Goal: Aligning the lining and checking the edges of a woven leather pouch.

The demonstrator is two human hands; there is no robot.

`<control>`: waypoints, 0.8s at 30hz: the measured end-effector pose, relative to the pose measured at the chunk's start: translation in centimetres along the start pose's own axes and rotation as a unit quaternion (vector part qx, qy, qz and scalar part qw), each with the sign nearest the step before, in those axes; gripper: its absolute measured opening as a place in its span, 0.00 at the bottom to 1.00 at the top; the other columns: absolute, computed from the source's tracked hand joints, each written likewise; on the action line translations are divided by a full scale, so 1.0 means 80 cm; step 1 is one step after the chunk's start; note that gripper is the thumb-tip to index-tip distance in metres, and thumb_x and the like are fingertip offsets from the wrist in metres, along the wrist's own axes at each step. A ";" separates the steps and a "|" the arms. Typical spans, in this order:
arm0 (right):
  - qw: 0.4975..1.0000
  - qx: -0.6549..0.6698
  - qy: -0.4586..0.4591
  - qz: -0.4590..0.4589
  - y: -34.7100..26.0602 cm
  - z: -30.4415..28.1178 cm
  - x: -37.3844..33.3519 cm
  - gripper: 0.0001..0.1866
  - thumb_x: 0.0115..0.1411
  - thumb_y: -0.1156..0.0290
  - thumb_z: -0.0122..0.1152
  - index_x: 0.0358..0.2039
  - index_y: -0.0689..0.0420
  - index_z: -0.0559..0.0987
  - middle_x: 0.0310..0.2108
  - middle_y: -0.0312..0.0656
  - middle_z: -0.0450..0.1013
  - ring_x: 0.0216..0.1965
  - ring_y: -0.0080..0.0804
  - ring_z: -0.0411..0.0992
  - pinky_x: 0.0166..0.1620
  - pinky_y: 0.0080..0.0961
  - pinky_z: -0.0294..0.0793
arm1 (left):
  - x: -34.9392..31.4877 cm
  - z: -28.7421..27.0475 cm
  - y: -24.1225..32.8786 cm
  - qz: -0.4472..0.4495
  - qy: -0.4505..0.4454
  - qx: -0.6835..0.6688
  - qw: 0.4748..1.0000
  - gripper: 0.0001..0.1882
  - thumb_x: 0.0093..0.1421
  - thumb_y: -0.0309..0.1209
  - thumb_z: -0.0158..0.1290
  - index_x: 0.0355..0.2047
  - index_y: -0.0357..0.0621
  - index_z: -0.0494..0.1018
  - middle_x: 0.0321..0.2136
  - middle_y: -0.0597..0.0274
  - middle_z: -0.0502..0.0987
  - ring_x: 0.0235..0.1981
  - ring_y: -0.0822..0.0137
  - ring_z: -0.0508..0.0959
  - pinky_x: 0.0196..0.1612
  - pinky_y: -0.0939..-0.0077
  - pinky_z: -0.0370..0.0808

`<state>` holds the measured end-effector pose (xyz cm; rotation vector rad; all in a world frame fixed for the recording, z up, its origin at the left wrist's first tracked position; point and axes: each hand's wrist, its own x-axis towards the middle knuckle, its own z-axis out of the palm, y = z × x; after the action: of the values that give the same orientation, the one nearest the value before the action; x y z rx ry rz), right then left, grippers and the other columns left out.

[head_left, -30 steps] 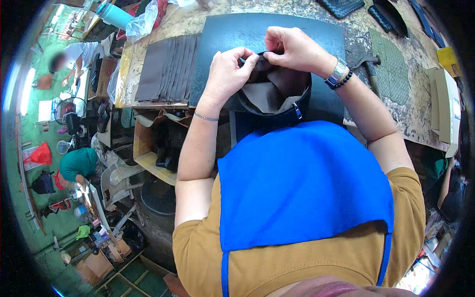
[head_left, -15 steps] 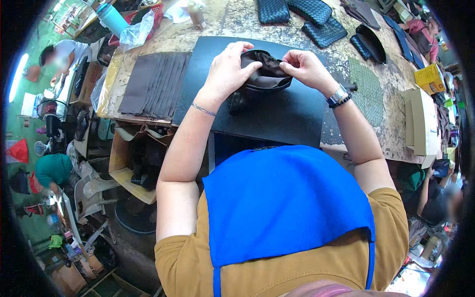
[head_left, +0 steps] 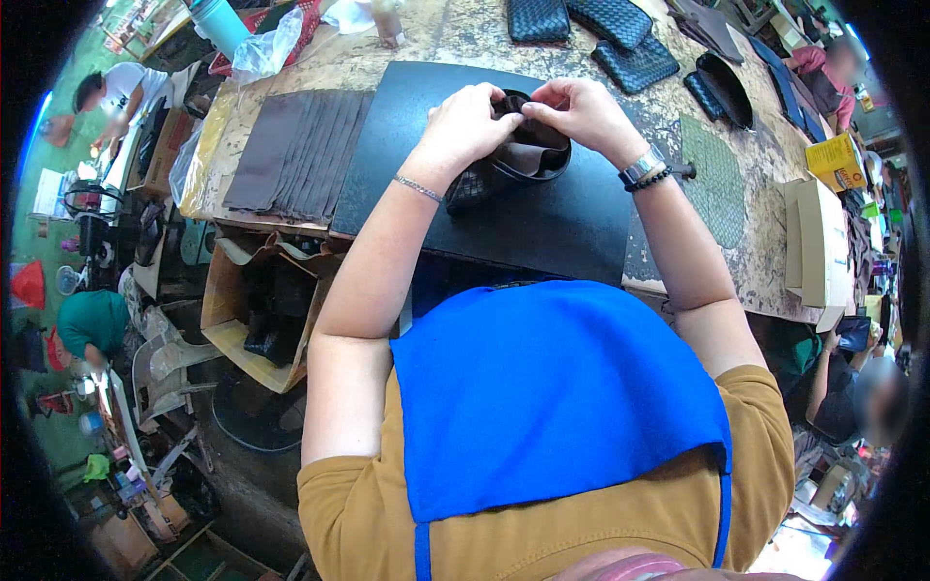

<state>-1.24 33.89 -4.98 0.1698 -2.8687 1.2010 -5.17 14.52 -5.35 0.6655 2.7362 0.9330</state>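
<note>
A black woven pouch (head_left: 475,187) with a dark lining stands tilted over a black board (head_left: 552,232), its mouth spread open. My left hand (head_left: 463,126) grips the pouch's left rim, the thumb reaching into the mouth and the fingers round the outside. At the far side of the rim, my right hand (head_left: 588,118) pinches the edge between thumb and fingers, close beside the left fingertips. Part of the far rim is hidden behind both hands.
A fanned stack of dark brown sheets (head_left: 295,155) lies left of the board. Several black woven pouches (head_left: 635,63) are at the back. A green woven piece (head_left: 712,184) and a cream box (head_left: 814,242) sit to the right. Co-workers are on both sides.
My right hand has shifted left along the pouch's rim, closer to my left hand. The pouch has turned a little, showing more of its woven side.
</note>
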 end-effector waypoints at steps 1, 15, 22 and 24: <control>1.000 -0.001 -0.001 0.000 0.000 -0.001 0.000 0.16 0.58 0.62 0.65 0.39 0.62 0.81 0.31 0.40 0.79 0.32 0.24 0.76 0.39 0.22 0.76 | 0.001 0.002 -0.002 -0.001 0.000 -0.002 1.000 0.25 0.54 0.46 0.60 0.48 0.45 0.74 0.38 0.55 0.79 0.42 0.59 0.79 0.48 0.68 0.74; 0.999 -0.029 0.009 -0.036 0.000 -0.032 -0.041 0.12 0.60 0.66 0.63 0.38 0.62 0.79 0.29 0.38 0.78 0.31 0.22 0.75 0.36 0.22 0.76 | -0.001 0.003 0.005 0.105 0.010 -0.048 0.993 0.14 0.57 0.35 0.59 0.41 0.43 0.77 0.32 0.58 0.81 0.34 0.65 0.80 0.42 0.71 0.76; 0.998 -0.011 0.038 -0.041 0.012 -0.036 -0.042 0.13 0.57 0.66 0.65 0.37 0.62 0.81 0.29 0.44 0.80 0.31 0.26 0.78 0.36 0.23 0.77 | -0.006 -0.001 0.005 0.159 -0.008 -0.087 0.984 0.11 0.57 0.36 0.60 0.36 0.44 0.81 0.32 0.58 0.81 0.35 0.66 0.80 0.41 0.73 0.76; 0.998 -0.001 0.045 -0.038 0.021 -0.038 -0.041 0.12 0.58 0.66 0.65 0.37 0.62 0.81 0.28 0.43 0.80 0.31 0.25 0.78 0.36 0.23 0.77 | -0.006 -0.003 -0.001 0.183 0.002 -0.081 0.980 0.11 0.58 0.36 0.59 0.35 0.43 0.82 0.35 0.58 0.81 0.35 0.66 0.80 0.42 0.74 0.76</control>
<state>1.79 37.49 -4.24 0.2155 -2.7595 1.1621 -4.87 14.13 -5.21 1.1584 2.5482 1.2153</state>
